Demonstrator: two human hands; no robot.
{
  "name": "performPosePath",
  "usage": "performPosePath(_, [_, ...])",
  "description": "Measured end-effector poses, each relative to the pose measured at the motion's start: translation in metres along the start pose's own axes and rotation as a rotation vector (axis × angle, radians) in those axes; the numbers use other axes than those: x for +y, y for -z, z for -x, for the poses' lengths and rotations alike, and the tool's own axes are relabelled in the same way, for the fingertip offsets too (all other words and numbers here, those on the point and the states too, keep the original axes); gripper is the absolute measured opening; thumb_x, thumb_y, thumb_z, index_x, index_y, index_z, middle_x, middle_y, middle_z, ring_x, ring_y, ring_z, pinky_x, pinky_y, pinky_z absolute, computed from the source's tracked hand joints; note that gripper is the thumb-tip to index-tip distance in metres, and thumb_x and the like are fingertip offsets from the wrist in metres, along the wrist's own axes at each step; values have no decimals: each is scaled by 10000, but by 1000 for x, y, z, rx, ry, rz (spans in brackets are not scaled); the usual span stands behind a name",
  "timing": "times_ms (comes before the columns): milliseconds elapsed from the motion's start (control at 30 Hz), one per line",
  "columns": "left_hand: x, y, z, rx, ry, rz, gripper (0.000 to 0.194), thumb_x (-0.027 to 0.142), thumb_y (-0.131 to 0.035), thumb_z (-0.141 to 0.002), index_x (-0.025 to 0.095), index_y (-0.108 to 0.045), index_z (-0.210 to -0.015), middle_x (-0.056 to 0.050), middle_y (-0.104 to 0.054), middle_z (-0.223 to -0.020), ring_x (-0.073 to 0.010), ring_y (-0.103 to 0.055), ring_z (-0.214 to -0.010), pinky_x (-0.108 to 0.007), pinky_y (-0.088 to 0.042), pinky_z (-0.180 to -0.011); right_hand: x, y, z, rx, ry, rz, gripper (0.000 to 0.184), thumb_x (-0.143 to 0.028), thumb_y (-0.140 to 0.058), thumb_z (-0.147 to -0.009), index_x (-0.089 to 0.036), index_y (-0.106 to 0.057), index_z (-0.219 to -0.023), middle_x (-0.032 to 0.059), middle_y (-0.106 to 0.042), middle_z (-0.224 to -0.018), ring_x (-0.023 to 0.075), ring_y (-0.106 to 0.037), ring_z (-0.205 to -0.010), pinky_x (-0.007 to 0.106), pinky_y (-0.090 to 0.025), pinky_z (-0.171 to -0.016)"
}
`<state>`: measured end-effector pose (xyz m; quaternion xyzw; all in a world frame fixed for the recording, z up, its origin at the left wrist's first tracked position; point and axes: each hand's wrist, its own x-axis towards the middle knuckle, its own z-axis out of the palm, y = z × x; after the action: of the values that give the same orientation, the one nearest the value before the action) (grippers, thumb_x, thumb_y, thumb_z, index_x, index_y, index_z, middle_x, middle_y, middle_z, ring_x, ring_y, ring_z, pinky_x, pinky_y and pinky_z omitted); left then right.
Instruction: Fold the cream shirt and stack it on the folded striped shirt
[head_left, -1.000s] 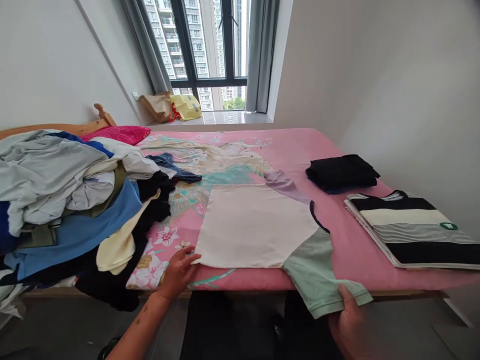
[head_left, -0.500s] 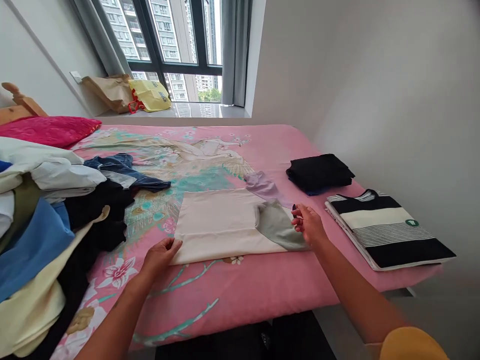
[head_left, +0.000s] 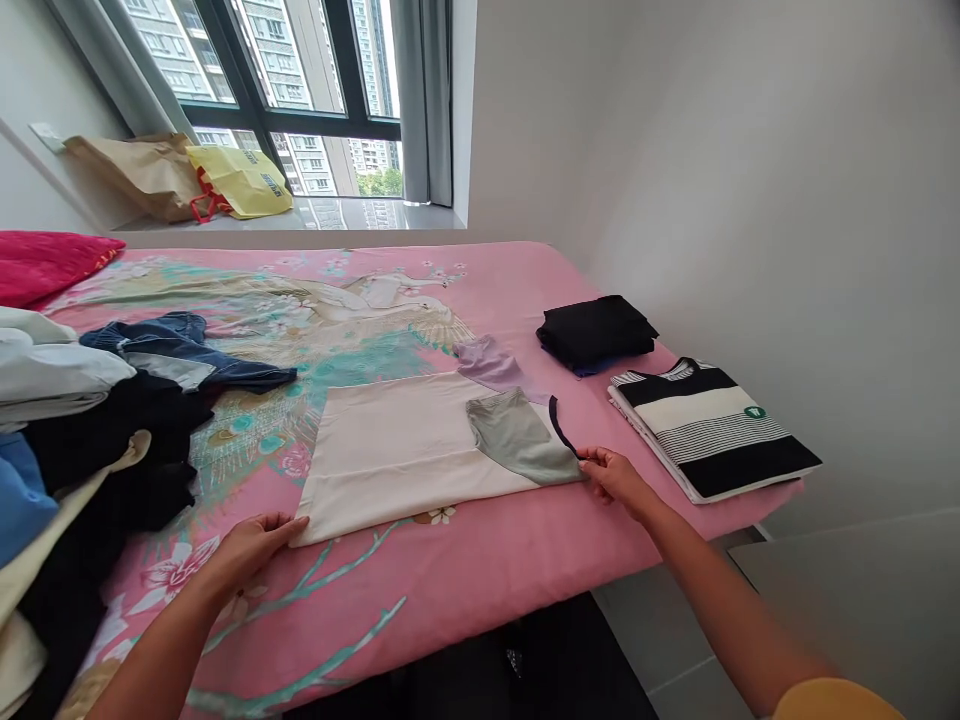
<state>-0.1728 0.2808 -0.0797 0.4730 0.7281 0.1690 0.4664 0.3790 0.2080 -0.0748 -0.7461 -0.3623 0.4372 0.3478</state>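
A cream T-shirt (head_left: 397, 430) lies flat on the bed, with a grey-green sleeve (head_left: 514, 435) turned in over its body. Its lavender sleeve (head_left: 491, 362) sticks out at the far side, and a dark collar edge (head_left: 561, 428) shows at the right. My left hand (head_left: 259, 548) pinches the near left corner of the hem between thumb and fingers. At the other end my right hand (head_left: 611, 475) is closed on the shirt's near shoulder, by the collar. The fingertips of both hands rest low, close to the bed.
Loose clothes lie heaped at the left, including jeans (head_left: 187, 350) and black garments (head_left: 120, 430). Folded dark clothes (head_left: 596, 332) and a folded striped shirt (head_left: 712, 430) sit at the right. The pink bedsheet (head_left: 480, 560) ends at the near edge. Bags (head_left: 244, 185) stand on the windowsill.
The view has swung to the right. My right hand has come down to the near shoulder of the T-shirt, and the dark collar edge now shows plainly. My left hand stays at the hem corner.
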Motion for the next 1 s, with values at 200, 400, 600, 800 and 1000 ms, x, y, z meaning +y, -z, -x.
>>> performPosePath(200, [4,-6,16,-60,-25,297,514,647,-657,-573,218,-425,-738,125,-294,-349,-48,-172,-318,-175,-100,-335,2,-5,-1,-149,-10,0,329,-317,-608,-738,-180,-527,-1026,-15,-584,-813,34,-455,-386,174,-376,-328])
performPosePath(400, [-2,-11,27,-125,-31,206,487,652,-583,-642,212,-434,-788,89,-435,-371,-57,-270,-294,-161,-126,-327,18,-11,-2,-256,15,-155,297,-434,-624,-748,-210,-448,-831,-67,-455,-663,88,-587,-496,145,-369,-328])
performPosePath(600, [1,-16,34,-73,-55,181,461,633,-559,-640,212,-427,-770,61,-503,-421,-94,-422,-317,-173,-256,-342,25,-12,-1,-232,-48,-133,291,-435,-604,-776,-207,-440,-849,-57,-475,-632,109,-597,-490,179,-436,-361])
performPosePath(800, [-7,-22,65,-46,-151,138,439,613,-571,-632,205,-419,-694,93,-453,-448,-71,-423,-343,-180,-284,-363,32,13,18,-306,-43,-101,327,-442,-643,-736,-200,-433,-801,-56,-500,-645,124,-623,-547,232,-510,-512])
performPosePath(1000, [-43,-35,119,-71,-138,44,438,620,-557,-634,215,-390,-646,116,-360,-423,-71,-361,-286,-201,-250,-321,69,38,57,-384,-68,2,397,-510,-632,-702,-206,-376,-721,-89,-452,-556,89,-560,-457,183,-395,-456])
